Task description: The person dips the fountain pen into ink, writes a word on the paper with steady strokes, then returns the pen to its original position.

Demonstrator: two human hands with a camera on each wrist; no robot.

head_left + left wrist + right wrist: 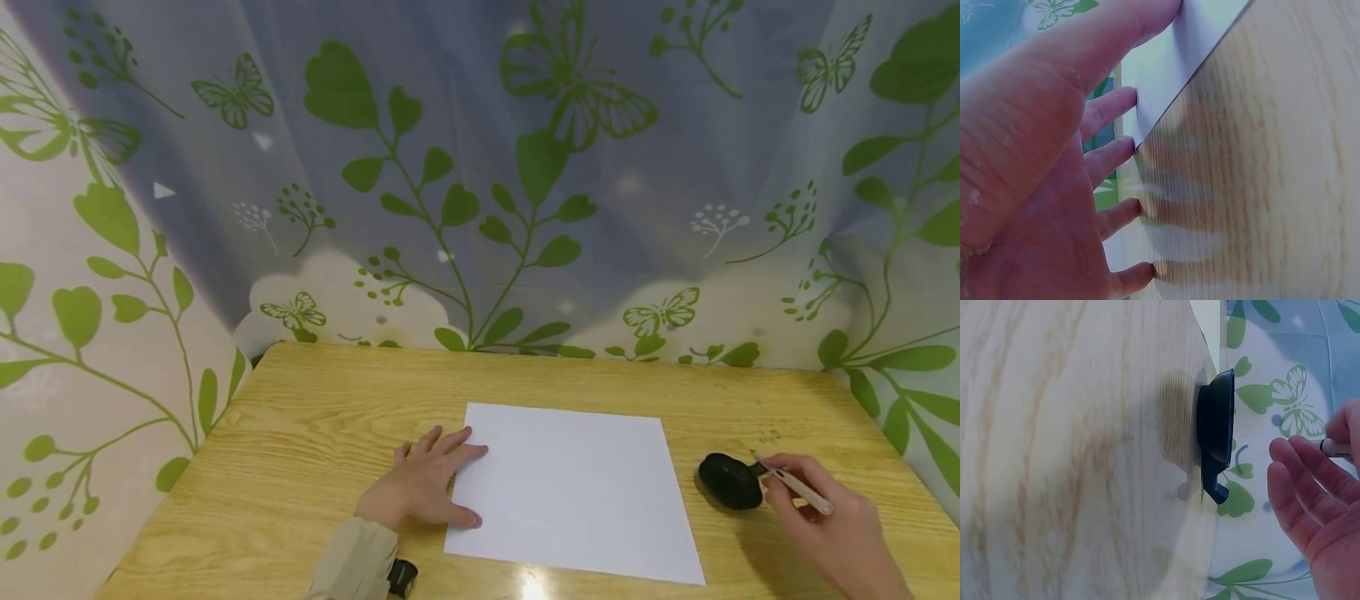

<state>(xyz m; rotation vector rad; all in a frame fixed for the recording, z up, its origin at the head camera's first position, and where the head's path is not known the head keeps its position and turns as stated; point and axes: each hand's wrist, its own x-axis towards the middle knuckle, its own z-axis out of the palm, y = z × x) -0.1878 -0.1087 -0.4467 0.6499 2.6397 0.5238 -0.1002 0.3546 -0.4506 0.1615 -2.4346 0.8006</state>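
A blank white sheet of paper (570, 492) lies flat on the wooden table. My left hand (427, 485) rests with spread fingers at its left edge, the thumb and index finger reaching onto the paper. In the left wrist view the fingertips (1124, 145) touch down at the sheet's corner and on the wood beside it. My right hand (832, 508) pinches a slim white pen (802, 490), its pointed tip toward the upper left. Just left of that hand sits a small black dish (729, 481) with a short handle, also visible in the right wrist view (1216, 422).
The wooden table (315, 417) has a light grain. A curtain (480, 208) printed with green leaves and butterflies hangs along its back and sides. A black strap (402, 577) shows beside the left sleeve (356, 560).
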